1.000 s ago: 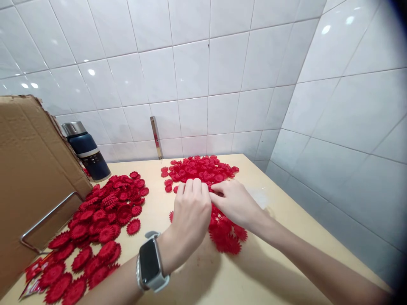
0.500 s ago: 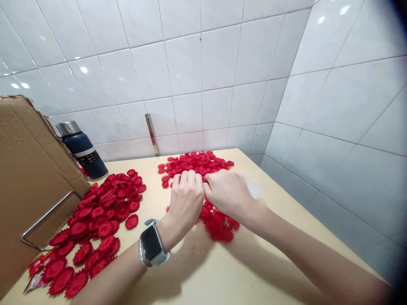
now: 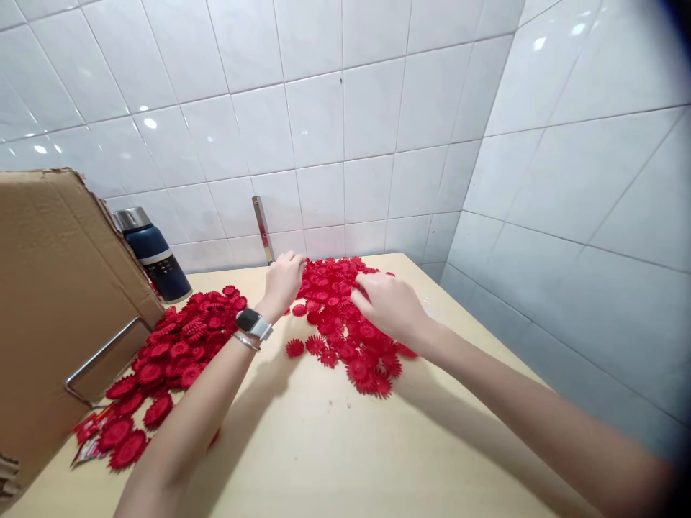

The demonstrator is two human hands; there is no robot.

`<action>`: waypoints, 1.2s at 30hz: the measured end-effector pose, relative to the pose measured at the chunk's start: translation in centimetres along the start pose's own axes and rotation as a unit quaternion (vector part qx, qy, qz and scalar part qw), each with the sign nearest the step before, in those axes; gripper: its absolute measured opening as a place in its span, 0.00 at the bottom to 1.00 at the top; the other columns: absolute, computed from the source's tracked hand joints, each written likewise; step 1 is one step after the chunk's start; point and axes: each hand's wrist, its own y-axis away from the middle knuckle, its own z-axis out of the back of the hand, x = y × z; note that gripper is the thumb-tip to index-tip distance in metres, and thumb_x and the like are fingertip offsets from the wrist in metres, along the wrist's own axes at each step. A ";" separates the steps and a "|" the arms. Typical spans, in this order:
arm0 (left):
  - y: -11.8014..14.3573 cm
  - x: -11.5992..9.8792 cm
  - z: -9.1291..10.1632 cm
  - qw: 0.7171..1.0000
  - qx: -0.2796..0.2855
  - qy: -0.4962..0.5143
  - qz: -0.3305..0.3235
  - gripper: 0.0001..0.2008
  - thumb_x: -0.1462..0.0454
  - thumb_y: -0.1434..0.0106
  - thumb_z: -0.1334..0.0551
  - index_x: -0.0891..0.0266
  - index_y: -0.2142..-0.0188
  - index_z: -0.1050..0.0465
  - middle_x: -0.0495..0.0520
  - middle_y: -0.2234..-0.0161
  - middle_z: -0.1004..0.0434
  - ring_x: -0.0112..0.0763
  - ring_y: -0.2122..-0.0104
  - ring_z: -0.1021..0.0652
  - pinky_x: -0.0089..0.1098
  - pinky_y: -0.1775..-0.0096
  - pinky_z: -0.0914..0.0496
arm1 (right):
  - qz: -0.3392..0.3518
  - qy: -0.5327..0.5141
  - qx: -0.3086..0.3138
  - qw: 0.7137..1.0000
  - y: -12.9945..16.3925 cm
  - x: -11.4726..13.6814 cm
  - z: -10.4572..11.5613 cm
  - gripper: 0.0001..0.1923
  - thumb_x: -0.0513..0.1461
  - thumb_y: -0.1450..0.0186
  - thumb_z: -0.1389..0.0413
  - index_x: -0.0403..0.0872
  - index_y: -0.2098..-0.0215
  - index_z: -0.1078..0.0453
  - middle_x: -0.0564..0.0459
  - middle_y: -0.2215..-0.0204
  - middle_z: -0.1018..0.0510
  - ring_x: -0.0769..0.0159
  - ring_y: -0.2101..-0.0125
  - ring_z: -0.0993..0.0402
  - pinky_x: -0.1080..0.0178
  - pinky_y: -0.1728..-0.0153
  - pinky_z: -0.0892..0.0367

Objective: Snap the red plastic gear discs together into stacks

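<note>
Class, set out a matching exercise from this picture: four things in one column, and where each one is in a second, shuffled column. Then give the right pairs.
Things
1. flask
2. cardboard box
3. left hand
4. metal strip

Places
A. leaning against the wall tiles
B. far left edge of the table
C. on the back edge of the right-hand red pile
D. behind the left-hand red pile

Pairs: 1-D, 2-B, 3-C, 4-A

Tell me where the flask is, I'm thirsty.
The dark blue flask stands at the table's back left, against the tiled wall, between the cardboard box and the left red pile.
</note>
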 end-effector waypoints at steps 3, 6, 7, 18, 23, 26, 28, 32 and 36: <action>-0.2 -0.4 0.0 0.998 0.041 0.025 -0.029 0.14 0.62 0.37 0.44 0.63 0.53 0.35 0.57 0.54 0.31 0.35 0.59 0.27 0.41 0.59 0.30 | 0.003 0.011 0.022 1.000 -1.3 -0.3 0.1 0.15 0.41 0.35 0.48 0.43 0.52 0.36 0.47 0.55 0.30 0.63 0.60 0.30 0.55 0.61 0.32; 0.2 -0.2 0.5 0.996 0.070 0.040 -0.047 0.14 0.62 0.37 0.44 0.63 0.53 0.35 0.57 0.54 0.31 0.35 0.59 0.27 0.40 0.60 0.30 | 0.018 0.015 0.050 0.998 -1.2 -0.4 0.1 0.13 0.41 0.34 0.50 0.44 0.53 0.35 0.49 0.55 0.30 0.63 0.60 0.29 0.56 0.61 0.32; 0.5 0.2 0.9 0.995 0.071 0.042 -0.048 0.14 0.62 0.37 0.44 0.63 0.53 0.35 0.57 0.54 0.31 0.35 0.59 0.27 0.41 0.59 0.30 | 0.023 0.017 0.049 0.998 -0.8 -0.3 0.1 0.13 0.41 0.34 0.51 0.44 0.54 0.34 0.49 0.56 0.29 0.63 0.61 0.29 0.57 0.61 0.32; 9.5 8.1 4.5 0.998 0.026 -0.019 0.063 0.13 0.64 0.38 0.49 0.60 0.58 0.29 0.56 0.57 0.25 0.40 0.58 0.26 0.36 0.58 0.33 | 0.040 -0.032 -0.044 0.998 5.7 -2.3 0.0 0.20 0.45 0.34 0.62 0.47 0.82 0.48 0.55 0.84 0.36 0.68 0.81 0.39 0.66 0.80 0.51; 12.7 11.1 3.9 0.994 0.041 -0.046 0.089 0.12 0.65 0.39 0.48 0.62 0.61 0.27 0.58 0.58 0.25 0.42 0.58 0.27 0.39 0.58 0.34 | 0.030 -0.128 -0.066 0.989 6.5 -3.5 -1.6 0.22 0.49 0.34 0.67 0.48 0.82 0.51 0.55 0.85 0.38 0.67 0.81 0.40 0.65 0.78 0.48; 13.3 11.1 3.1 0.994 0.071 -0.049 0.068 0.09 0.63 0.38 0.46 0.62 0.63 0.27 0.55 0.59 0.25 0.39 0.57 0.27 0.39 0.56 0.34 | 0.036 -0.137 -0.057 0.988 6.6 -3.6 -2.5 0.23 0.49 0.34 0.67 0.48 0.81 0.49 0.55 0.84 0.36 0.66 0.80 0.39 0.65 0.78 0.49; 13.2 10.6 2.5 0.993 0.090 -0.052 0.053 0.09 0.62 0.38 0.44 0.63 0.62 0.28 0.55 0.59 0.26 0.37 0.57 0.28 0.41 0.55 0.34 | 0.042 -0.138 -0.049 0.988 6.7 -3.7 -2.9 0.22 0.49 0.34 0.66 0.48 0.81 0.47 0.54 0.83 0.34 0.65 0.80 0.38 0.65 0.78 0.49; 12.0 9.5 0.8 0.992 0.113 -0.052 0.037 0.13 0.61 0.37 0.44 0.64 0.55 0.33 0.57 0.54 0.30 0.36 0.57 0.28 0.43 0.56 0.32 | 0.050 -0.168 -0.031 0.984 7.0 -3.8 -3.5 0.22 0.49 0.34 0.64 0.48 0.81 0.46 0.54 0.84 0.34 0.64 0.80 0.38 0.63 0.76 0.48; 10.6 9.2 -1.2 0.992 0.119 -0.020 0.024 0.14 0.61 0.37 0.44 0.63 0.53 0.35 0.57 0.53 0.32 0.36 0.58 0.27 0.42 0.58 0.31 | 0.056 -0.214 -0.018 0.975 7.1 -3.3 -3.6 0.21 0.48 0.35 0.62 0.48 0.82 0.48 0.54 0.85 0.36 0.64 0.81 0.40 0.62 0.74 0.48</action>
